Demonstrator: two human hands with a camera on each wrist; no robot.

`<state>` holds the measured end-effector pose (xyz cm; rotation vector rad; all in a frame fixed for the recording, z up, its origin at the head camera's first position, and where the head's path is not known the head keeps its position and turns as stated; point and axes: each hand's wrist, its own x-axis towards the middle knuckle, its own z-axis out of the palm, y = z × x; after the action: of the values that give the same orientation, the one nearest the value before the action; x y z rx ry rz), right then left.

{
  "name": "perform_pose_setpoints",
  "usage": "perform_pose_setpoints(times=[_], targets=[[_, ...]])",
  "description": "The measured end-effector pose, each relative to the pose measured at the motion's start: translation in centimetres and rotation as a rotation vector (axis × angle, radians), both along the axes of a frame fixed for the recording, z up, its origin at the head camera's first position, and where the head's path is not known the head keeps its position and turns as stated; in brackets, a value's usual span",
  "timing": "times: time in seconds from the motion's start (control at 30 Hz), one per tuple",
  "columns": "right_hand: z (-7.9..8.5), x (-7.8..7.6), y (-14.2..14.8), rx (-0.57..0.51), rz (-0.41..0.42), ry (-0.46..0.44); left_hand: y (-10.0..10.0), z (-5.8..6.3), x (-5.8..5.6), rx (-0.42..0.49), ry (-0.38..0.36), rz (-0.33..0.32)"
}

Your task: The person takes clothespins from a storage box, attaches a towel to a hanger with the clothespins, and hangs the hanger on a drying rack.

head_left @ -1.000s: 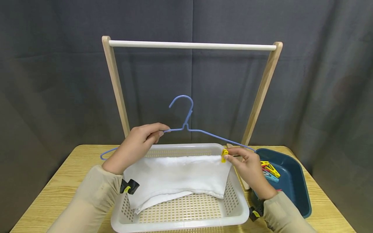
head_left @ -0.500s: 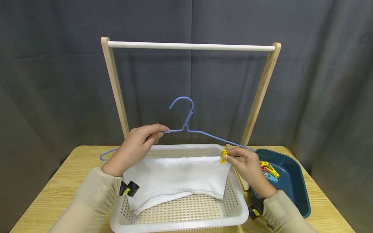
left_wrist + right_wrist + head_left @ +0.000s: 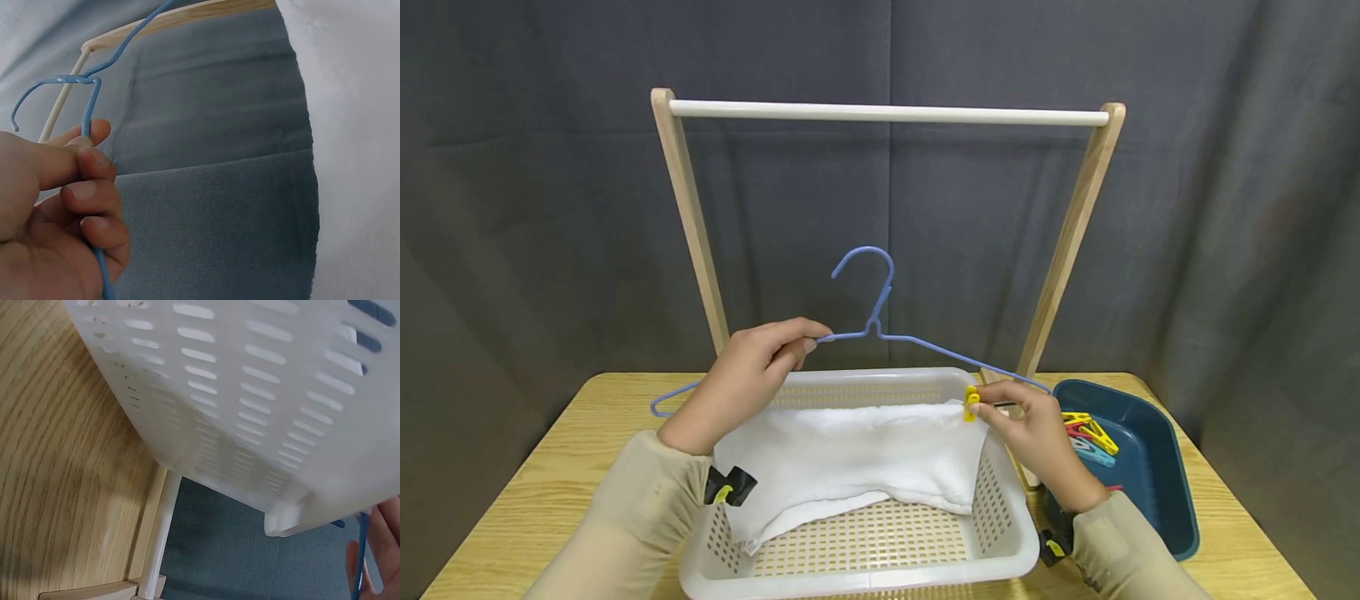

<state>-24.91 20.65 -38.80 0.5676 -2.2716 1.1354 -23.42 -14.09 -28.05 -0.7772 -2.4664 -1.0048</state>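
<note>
My left hand (image 3: 741, 367) grips the left arm of a blue hanger (image 3: 868, 248) near its neck, with the hook upward. In the left wrist view, the fingers of my left hand (image 3: 69, 206) curl round the blue wire. A folded white towel (image 3: 865, 450) hangs below, over the basket. At its upper right corner, my right hand (image 3: 1030, 429) pinches a yellow clothespin (image 3: 972, 403) between thumb and index finger. The right wrist view shows part of my right hand (image 3: 384, 540) beside the blue wire; the basket wall covers much of that view.
Beneath the towel stands a white perforated basket (image 3: 951, 573). A dark blue tray (image 3: 1157, 492) with several clothespins (image 3: 1093, 442) is on the right of the wooden table (image 3: 561, 442). Behind rises a wooden rack with a white rail (image 3: 887, 112).
The hands, hanger and clothespin shift very slightly left in the head view, along with the whole scene. Both holds stay the same, and the clothespin remains at the towel's corner.
</note>
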Motion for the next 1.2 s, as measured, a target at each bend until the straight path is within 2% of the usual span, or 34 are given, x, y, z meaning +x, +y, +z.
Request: perform_pose_setpoints(times=[0.23, 0.5, 0.7, 0.9, 1.07, 1.2], targets=[[-0.1, 0.4, 0.0, 0.003, 0.022, 0.050, -0.2, -0.2, -0.1, -0.026, -0.013, 0.003], [-0.3, 0.7, -0.1, 0.016, -0.001, 0.001, -0.3, -0.4, -0.2, -0.035, -0.033, 0.013], [-0.5, 0.7, -0.1, 0.011, -0.007, 0.001, -0.4, -0.7, -0.4, -0.034, -0.048, 0.005], [-0.5, 1.0, -0.2, 0.004, 0.012, -0.002, -0.6, -1.2, -0.9, -0.031, -0.074, -0.006], [-0.4, 1.2, -0.2, 0.022, -0.007, -0.047, -0.7, -1.7, -1.4, -0.029, -0.097, -0.011], [-0.5, 1.1, -0.2, 0.045, -0.017, -0.044, -0.7, -2.0, -1.6, -0.026, -0.113, -0.013]])
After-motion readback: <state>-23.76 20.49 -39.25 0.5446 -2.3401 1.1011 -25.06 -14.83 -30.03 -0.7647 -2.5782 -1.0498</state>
